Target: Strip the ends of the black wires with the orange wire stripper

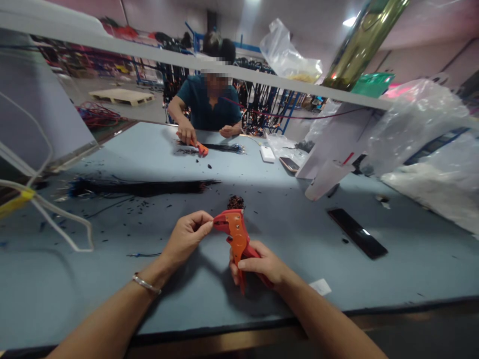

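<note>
My right hand [262, 264] is wrapped around the handles of an orange and red wire stripper [236, 230], whose head points left. At its jaws, my left hand [189, 232] pinches thumb and forefinger together on a thin black wire. Most of that wire is hidden by the hand; a tail with a blue end [144, 255] shows left of my wrist. Just behind the tool sits a small pile of dark wire pieces with copper-coloured ends [235, 202]. A long bundle of black wires [142, 187] lies further back on the left.
Across the table [299, 319] a co-worker [211, 107] holds another orange stripper [202, 148] by a smaller wire bundle [226, 147]. A black phone [357, 233] and a white cup [325, 180] stand to the right. White cable loops [88, 232] hang at left; a shelf beam [243, 73] crosses above.
</note>
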`<state>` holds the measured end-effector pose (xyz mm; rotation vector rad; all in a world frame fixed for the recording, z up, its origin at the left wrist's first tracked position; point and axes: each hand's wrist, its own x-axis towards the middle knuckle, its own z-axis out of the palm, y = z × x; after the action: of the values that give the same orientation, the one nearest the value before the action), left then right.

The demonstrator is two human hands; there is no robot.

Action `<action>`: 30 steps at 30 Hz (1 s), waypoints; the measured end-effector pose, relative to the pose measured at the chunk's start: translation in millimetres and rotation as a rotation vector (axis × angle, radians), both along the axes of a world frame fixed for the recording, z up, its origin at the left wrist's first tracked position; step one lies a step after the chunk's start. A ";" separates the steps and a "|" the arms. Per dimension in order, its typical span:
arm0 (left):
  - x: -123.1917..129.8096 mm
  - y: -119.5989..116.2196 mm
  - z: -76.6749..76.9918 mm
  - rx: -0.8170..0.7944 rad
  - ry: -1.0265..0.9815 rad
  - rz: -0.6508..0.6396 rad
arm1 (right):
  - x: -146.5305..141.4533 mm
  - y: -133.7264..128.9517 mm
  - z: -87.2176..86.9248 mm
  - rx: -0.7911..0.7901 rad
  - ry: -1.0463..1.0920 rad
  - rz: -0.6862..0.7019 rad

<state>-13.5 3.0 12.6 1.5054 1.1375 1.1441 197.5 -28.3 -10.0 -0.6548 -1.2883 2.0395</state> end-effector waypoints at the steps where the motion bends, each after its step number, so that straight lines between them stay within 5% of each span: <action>1: -0.1 -0.1 -0.4 -0.001 0.004 -0.001 | 0.2 0.0 -0.3 -0.005 0.001 -0.004; 30: 3.0 0.0 6.0 -0.029 0.006 0.023 | -0.1 -0.7 -3.1 -0.039 -0.023 -0.042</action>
<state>-10.5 3.0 18.6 1.4781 1.1731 1.1351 197.5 -29.0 -13.0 -0.7197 -1.2403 2.0328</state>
